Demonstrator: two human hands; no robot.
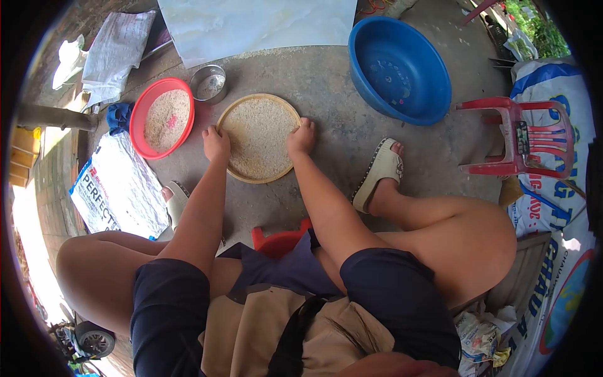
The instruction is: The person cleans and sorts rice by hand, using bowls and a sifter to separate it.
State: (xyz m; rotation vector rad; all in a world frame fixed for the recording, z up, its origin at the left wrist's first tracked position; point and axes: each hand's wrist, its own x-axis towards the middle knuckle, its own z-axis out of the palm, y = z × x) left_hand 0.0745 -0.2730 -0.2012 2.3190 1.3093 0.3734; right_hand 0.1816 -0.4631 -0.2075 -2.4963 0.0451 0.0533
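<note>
A round, shallow winnowing basket with a tan rim is held between my two hands, in front of my knees. Pale grain, looking like rice, covers most of its inside. On its left edge my left hand is closed, fingers curled over the rim. Opposite it, my right hand grips the right edge. Just left of the basket sits a red plastic basin with more pale, husky grain in it. A small metal pot stands behind, between basin and basket.
A large blue tub stands on the concrete at the back right. Farther right are a red plastic chair and big printed sacks. A pale marbled sheet lies at the back. A white printed sack is spread at left.
</note>
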